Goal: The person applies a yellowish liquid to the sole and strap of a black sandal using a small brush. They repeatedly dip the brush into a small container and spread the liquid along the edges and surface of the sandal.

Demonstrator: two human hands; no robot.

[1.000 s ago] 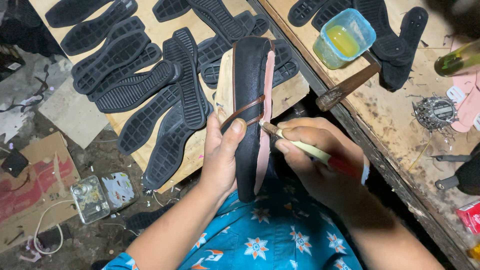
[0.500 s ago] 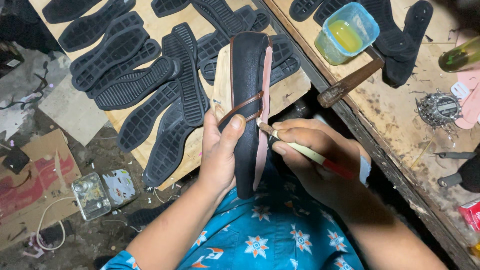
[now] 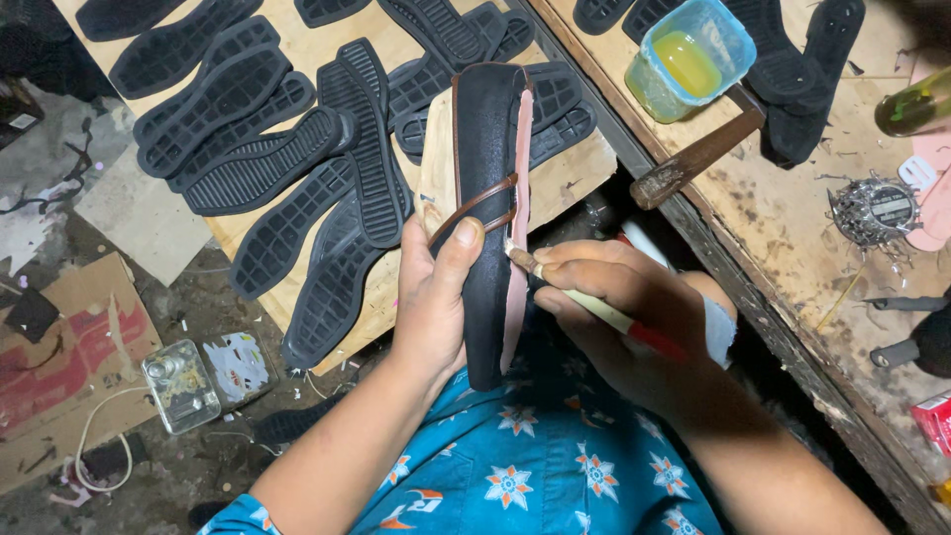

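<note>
I am looking down over a blue flowered shirt [image 3: 535, 466] at both hands working together just above the lap. My left hand [image 3: 436, 297] is clenching around a black sandal [image 3: 487, 198] stood on its edge, the palm cupping its near end and the thumb pressing flat on the black face just below a thin brown strap [image 3: 475, 206] that is crossing the sandal. My right hand [image 3: 614, 317] is pinching a small brush [image 3: 594, 302] with a pale handle and a red end, fingers closed tight on it, and its bristle tip is touching the pink edge [image 3: 517, 198] of the sandal right beside the left thumb. A white bandage [image 3: 718, 327] is wrapping the right wrist just behind that grip. Past the left hand, on its outer side, a wooden board [image 3: 297, 20] is carrying many black rubber soles [image 3: 267, 159] lying in overlapping rows, and the far end of the sandal is reaching over them. Down on the floor further to the left of the grip, a clear plastic box [image 3: 180, 384] is sitting by a piece of cardboard [image 3: 59, 347]. Beyond the right hand, on the workbench [image 3: 792, 228], a hammer [image 3: 698, 159] is lying with its handle pointing back toward the brush, and just past it a blue tub [image 3: 691, 59] is holding yellow glue. Further right, a round tin of nails [image 3: 874, 210] is sitting well apart from the hands.
</note>
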